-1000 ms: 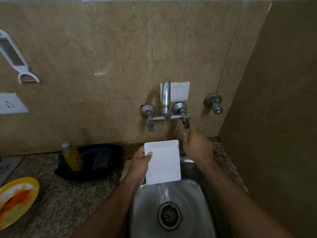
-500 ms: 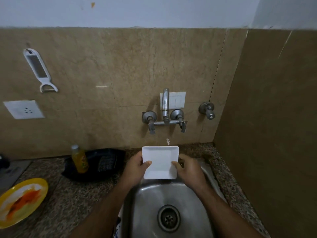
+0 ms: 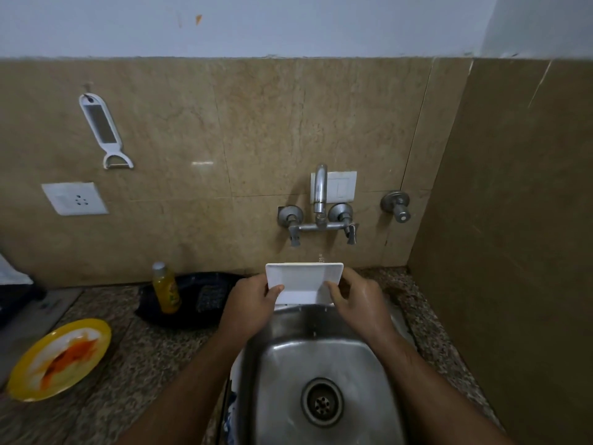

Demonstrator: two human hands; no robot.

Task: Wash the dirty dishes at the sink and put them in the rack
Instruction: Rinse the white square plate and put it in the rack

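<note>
White dish (image 3: pixel 300 282), gripped by left hand (image 3: pixel 253 303) and right hand (image 3: pixel 356 300) at its sides over the sink's (image 3: pixel 279 358) far rim, looks rinsed (drips falling); racking seems next, though no rack shows.

No legible text anywhere.

I see two bare forearms with no sleeves, watch, bracelets or rings. The left hand (image 3: pixel 253 308) and right hand (image 3: pixel 359 303), both above the sink (image 3: pixel 321 358), are uncovered, without gloves. The right hand looks wet and glossy, with light catching its back and wrist. Fingernails are short.
</note>
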